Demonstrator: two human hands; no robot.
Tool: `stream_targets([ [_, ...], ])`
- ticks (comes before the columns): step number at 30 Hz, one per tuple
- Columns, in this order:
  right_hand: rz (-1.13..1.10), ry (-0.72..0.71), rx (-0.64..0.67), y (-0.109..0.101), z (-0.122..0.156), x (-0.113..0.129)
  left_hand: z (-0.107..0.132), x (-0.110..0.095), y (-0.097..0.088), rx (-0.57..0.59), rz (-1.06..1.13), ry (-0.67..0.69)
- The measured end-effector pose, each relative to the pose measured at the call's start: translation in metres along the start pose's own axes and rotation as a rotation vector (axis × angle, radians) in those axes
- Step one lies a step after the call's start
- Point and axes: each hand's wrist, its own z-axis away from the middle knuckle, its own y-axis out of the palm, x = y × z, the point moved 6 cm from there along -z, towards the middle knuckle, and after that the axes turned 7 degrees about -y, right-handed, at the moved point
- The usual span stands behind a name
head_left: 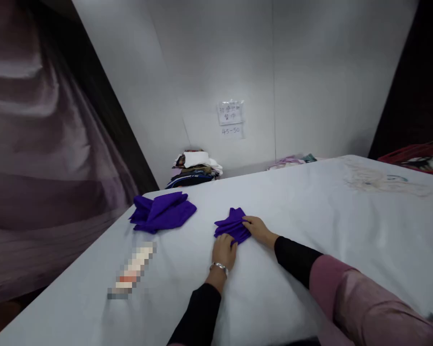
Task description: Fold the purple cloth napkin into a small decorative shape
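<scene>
A small purple cloth point(232, 225) lies bunched in folds on the white table. At its near edge my left hand point(224, 251), with a silver bracelet on the wrist, has its fingers curled onto the fabric; the fingertips are partly hidden. From the right side my right hand point(259, 230) pinches the cloth's edge between thumb and fingers. Farther left, apart from both hands, rests a larger crumpled purple cloth point(164, 212).
The white table cover point(292, 288) has wrinkles and a faint stain at the far right. A pixelated strip point(133, 271) lies left of my hands. Folded clothes point(195, 168) are stacked behind the table, below a paper sign point(231, 113). A shiny pinkish curtain point(50, 158) hangs at left.
</scene>
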Motion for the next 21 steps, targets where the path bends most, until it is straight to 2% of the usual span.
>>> stream_targets([
  [6,-0.319,0.136,-0.076,-0.026,0.031,0.015,0.007,0.001,-0.009,-0.066,0.143,-0.054],
  [12,-0.621,0.251,-0.06,-0.047,0.068,0.024,0.022,-0.016,0.003,0.035,0.337,-0.07],
  [16,-0.713,0.322,-0.037,-0.051,0.081,0.019,0.032,-0.028,0.008,0.081,0.415,-0.075],
  [21,-0.749,0.395,0.011,-0.046,0.086,0.016,0.035,-0.032,0.003,0.048,0.525,-0.15],
])
